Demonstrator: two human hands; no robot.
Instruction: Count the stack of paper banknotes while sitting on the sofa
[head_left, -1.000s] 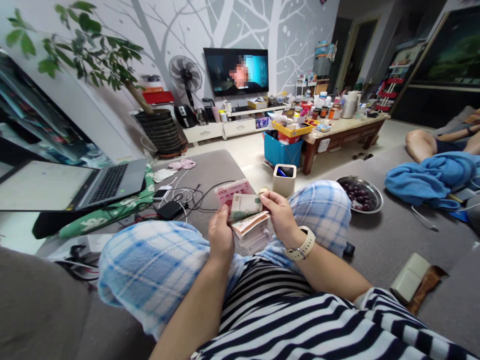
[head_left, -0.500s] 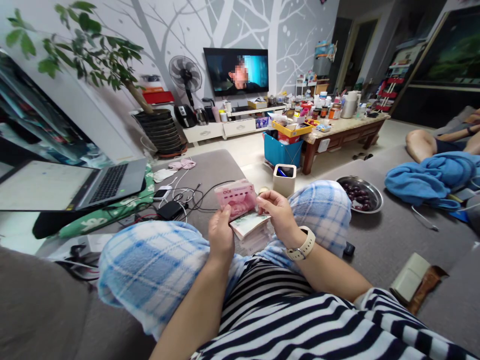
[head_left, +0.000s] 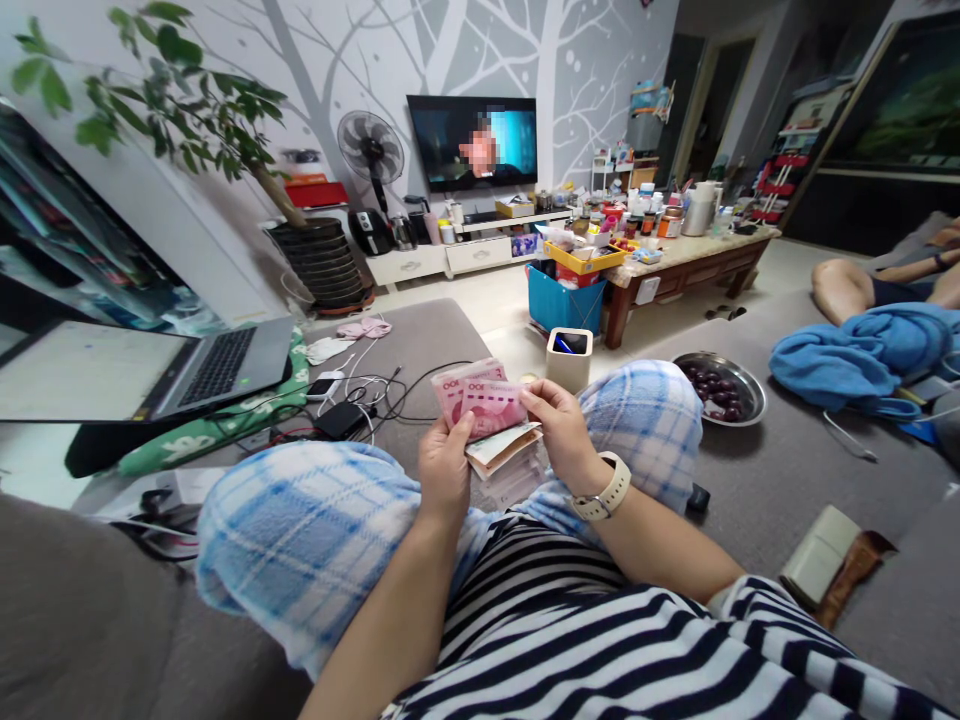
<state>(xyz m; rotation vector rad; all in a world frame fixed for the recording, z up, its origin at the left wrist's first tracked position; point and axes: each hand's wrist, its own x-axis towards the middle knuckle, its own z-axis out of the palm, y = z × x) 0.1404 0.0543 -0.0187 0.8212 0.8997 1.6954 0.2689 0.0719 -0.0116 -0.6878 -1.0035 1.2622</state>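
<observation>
A stack of banknotes (head_left: 491,420) is held above my lap, between my knees in blue checked trousers. My left hand (head_left: 444,468) grips the stack from the left, thumb pressed on the pink notes on top. My right hand (head_left: 559,432), with a cream watch on its wrist, pinches the right edge of the top pink note. Greenish and orange notes fan out underneath.
I sit on a grey sofa (head_left: 420,340). A laptop (head_left: 150,375) and tangled cables (head_left: 352,395) lie to the left. A metal bowl of dark fruit (head_left: 720,390), a blue towel (head_left: 862,360) and another person's leg (head_left: 847,285) lie to the right. A cluttered coffee table (head_left: 690,255) stands ahead.
A greenish note was on top a second ago. Pink notes now cover the top, and my right hand has slid another pink note across the stack.
</observation>
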